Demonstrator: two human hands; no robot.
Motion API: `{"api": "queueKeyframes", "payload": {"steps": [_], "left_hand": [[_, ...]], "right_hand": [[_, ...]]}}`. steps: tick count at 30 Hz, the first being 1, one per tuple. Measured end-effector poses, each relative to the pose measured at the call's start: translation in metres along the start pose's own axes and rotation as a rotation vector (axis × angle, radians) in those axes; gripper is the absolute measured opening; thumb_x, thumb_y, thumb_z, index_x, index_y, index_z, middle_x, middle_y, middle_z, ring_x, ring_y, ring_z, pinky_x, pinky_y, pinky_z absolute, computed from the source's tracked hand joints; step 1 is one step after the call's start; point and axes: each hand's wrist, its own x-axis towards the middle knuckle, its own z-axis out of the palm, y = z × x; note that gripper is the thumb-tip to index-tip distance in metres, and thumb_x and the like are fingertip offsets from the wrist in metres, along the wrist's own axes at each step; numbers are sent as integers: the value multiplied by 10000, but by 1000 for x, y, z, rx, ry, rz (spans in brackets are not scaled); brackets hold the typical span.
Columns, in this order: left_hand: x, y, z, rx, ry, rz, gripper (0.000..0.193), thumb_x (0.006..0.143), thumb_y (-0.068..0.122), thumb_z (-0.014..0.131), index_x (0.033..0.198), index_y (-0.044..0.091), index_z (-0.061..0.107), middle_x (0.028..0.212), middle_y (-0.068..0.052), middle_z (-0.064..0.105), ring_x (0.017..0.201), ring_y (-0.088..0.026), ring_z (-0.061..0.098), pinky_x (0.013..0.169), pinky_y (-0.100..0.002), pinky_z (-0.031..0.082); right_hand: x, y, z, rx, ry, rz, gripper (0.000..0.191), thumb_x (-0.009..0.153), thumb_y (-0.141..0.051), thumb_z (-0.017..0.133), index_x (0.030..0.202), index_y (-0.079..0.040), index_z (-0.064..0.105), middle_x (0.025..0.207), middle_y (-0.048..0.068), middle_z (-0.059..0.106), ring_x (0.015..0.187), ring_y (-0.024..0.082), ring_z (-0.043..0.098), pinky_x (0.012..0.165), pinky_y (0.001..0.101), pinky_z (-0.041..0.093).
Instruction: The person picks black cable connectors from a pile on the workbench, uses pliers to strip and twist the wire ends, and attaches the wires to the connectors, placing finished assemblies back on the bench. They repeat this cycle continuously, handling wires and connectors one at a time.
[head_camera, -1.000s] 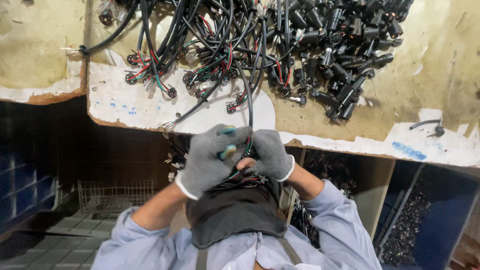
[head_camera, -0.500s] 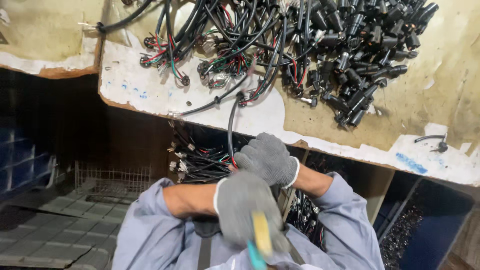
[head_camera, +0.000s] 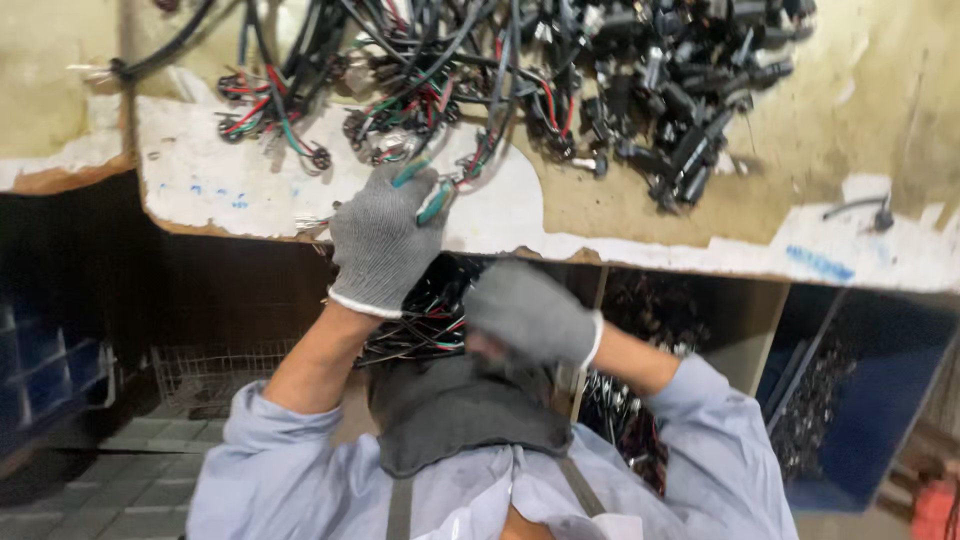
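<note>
Watching the head cam here: nearest the body, the right hand (head_camera: 530, 315) in its grey glove sits low over the dark apron (head_camera: 460, 415), blurred, and I honestly can't tell if it's closed on anything. Just under the bench edge there's a box of finished wire pieces (head_camera: 425, 320) between the two hands. Further out, the left hand (head_camera: 380, 240) is up at the worn white edge of the bench (head_camera: 620, 235), fingers pinched around a teal-handled tool (head_camera: 432, 205) and right up against the tangle of black cables with red and green wires (head_camera: 440, 90). My worry: that heap is so knotted that one tug could drag neighbouring connectors off the edge, or the tool tip could snag a loop. Labels-wise, only smeared blue marks on the white strip, left and far right; a blue bin (head_camera: 870, 400) sits below right.
</note>
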Motion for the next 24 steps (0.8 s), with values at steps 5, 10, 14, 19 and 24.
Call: {"api": "queueKeyframes", "payload": {"steps": [5,10,14,19,24], "left_hand": [[5,0,26,124,-148,130,228,954,330,737,1029,117,769,928,-122,666,724,-334,680,581,-479,525],[3,-15,25,114,-305,107,105,861,219,730,893,122,751,923,-123,662,783,-335,690,644,-467,547],[-12,-21,21,6,-310,72,170,756,163,721,916,135,773,981,-149,679,799,-348,691,672,-471,550],[-10,-22,22,0,-326,102,335,852,114,696,1180,136,759,956,-168,676,802,-372,678,675,-493,538],[-4,-27,24,-29,-327,137,374,824,91,669,1178,172,757,922,-159,676,828,-376,683,696,-497,542]], "right_hand": [[-14,47,-40,-437,646,295,381,863,-167,790,1191,-33,650,1120,159,686,1001,362,648,855,461,508],[0,92,-69,-641,674,710,324,912,-239,823,1164,-79,697,1074,135,622,982,314,595,804,438,482],[8,114,-63,-720,558,887,352,893,-334,833,1083,-63,713,1013,129,593,933,319,575,751,453,459],[17,132,-64,-807,472,976,394,792,-426,865,938,-82,740,999,139,613,912,335,585,707,480,443],[0,116,-75,-353,1066,652,463,814,-281,881,1132,-38,648,1134,68,611,1023,201,613,829,369,561]]}}
